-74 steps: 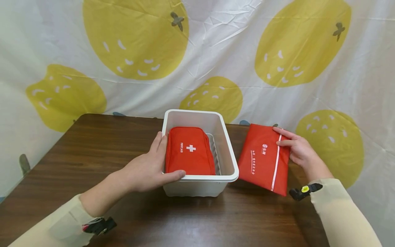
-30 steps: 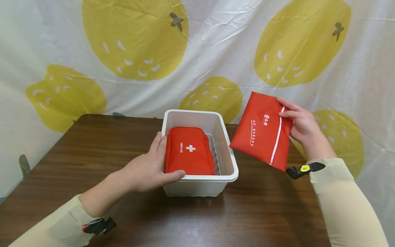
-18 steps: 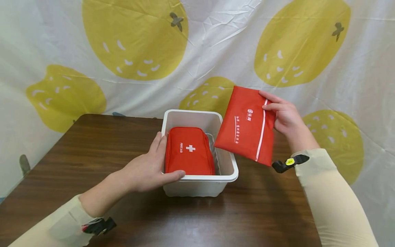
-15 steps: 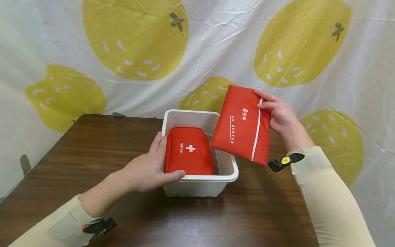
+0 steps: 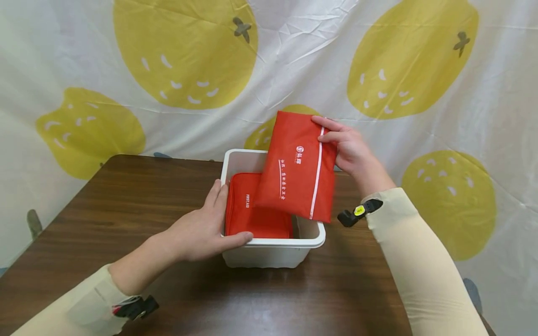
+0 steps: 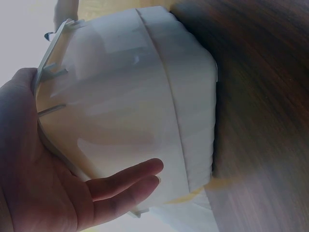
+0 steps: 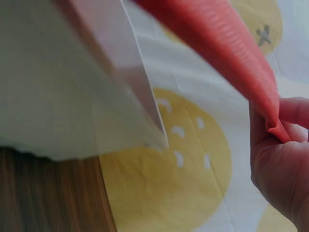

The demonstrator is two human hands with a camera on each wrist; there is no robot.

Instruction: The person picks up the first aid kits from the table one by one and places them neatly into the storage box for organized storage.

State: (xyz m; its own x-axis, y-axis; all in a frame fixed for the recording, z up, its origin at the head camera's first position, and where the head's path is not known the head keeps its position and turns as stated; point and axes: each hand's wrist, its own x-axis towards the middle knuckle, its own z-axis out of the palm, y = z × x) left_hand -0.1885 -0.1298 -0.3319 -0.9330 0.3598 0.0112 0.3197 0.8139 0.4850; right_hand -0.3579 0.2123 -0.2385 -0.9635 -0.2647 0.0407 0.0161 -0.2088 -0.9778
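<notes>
In the head view, my right hand (image 5: 353,149) pinches the upper right edge of a flat red pouch (image 5: 294,163) with white printing and a white stripe. The pouch hangs tilted over the right part of a white plastic bin (image 5: 269,254). Inside the bin, at the left, a red first aid bag (image 5: 241,210) lies partly hidden behind the pouch. My left hand (image 5: 201,228) holds the bin's near left corner, thumb across the near rim. In the left wrist view two fingers (image 6: 130,186) lie along the bin's outer wall. The right wrist view shows the pouch's folded edge (image 7: 227,53) between thumb and fingers.
The bin stands on a dark brown wooden table (image 5: 176,294). Behind the table hangs a white cloth (image 5: 302,60) printed with yellow fruit. A black strap device (image 5: 136,308) sits on the left wrist, and another (image 5: 359,212) on the right.
My right hand has lifted the red pouch off the table at the right of the bin and carried it left, over the bin. The left hand and the bin have stayed put.
</notes>
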